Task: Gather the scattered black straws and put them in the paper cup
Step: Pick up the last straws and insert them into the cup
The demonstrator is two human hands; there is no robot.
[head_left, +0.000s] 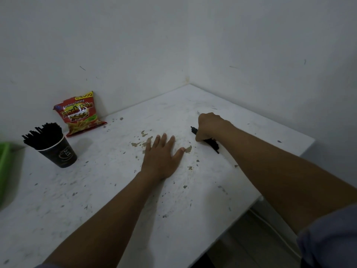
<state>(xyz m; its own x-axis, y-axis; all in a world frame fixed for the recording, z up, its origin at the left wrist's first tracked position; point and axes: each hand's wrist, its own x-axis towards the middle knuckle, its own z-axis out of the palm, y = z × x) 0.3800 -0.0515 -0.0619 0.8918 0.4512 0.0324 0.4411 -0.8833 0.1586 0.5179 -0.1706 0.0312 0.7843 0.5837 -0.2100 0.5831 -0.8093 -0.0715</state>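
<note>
The right hand curls its fingers around a bundle of black straws lying on the white table, ends sticking out either side of the fist. The bundle's long axis runs from far-left to near-right. The left hand rests flat, fingers spread, well apart from the paper cup

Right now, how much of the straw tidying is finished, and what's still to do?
Mostly done, it seems. The paper cup already stands packed with black straws. In hand: the right hand grips a last bundle of straws against the table, while the left hand rests flat and holds nothing. Left to do: carry that bundle to the cup. No other loose straws are visible.
</note>
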